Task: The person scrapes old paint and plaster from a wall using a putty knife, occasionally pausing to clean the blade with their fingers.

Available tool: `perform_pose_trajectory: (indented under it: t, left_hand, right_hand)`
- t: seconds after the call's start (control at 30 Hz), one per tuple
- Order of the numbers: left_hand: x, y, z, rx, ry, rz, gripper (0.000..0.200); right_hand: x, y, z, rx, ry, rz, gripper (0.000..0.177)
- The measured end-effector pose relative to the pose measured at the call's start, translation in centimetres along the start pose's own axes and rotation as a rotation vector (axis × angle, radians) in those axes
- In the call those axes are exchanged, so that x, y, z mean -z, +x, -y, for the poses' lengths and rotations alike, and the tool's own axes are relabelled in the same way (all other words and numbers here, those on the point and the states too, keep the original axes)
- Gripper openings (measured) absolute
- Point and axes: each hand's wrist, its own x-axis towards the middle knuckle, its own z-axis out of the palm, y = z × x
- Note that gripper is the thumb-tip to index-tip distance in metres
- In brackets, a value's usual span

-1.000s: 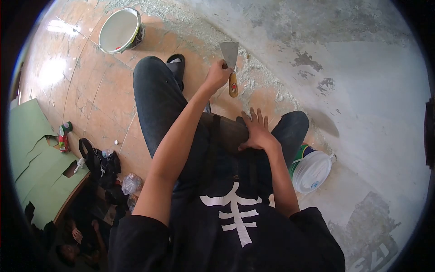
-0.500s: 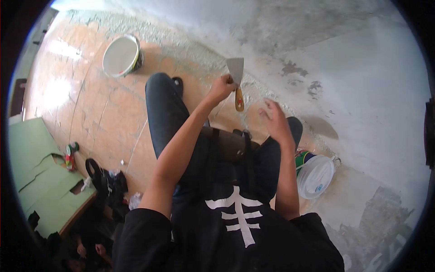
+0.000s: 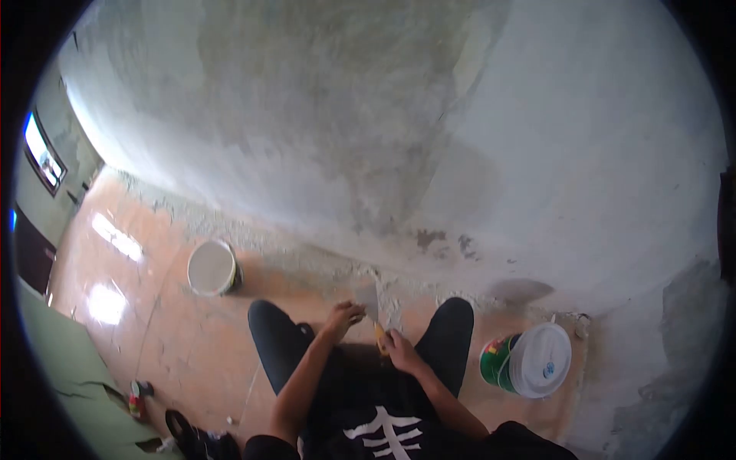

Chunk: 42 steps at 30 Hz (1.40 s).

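A putty knife with a flat metal blade (image 3: 367, 299) and a wooden handle (image 3: 380, 336) is held between the person's knees. My right hand (image 3: 400, 351) is closed around the handle. My left hand (image 3: 346, 316) is beside the blade, its fingers bent toward the metal; whether they grip it is too small to make out. Below the hands is the black shirt with a white print (image 3: 387, 433).
An open bucket (image 3: 212, 268) stands on the tiled floor at left. A lidded bucket (image 3: 541, 360) is right of the right knee. Debris lines the base of the patchy wall (image 3: 330, 130). A green panel (image 3: 65, 349) and black bag (image 3: 201, 443) are lower left.
The view has tilted up to show more wall. My right hand has come in and closed on the handle, while my left hand has let go of the knife's neck and is beside the blade.
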Motion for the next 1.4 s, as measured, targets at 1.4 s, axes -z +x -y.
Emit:
perform_pose_trajectory:
  t: [1.4]
  left_hand:
    - [-17.5, 9.9, -58.0, -2.038, 0.798, -0.954, 0.060]
  right_hand:
    - [41.5, 5.9, 46.0, 0.535, -1.399, -0.874, 0.018]
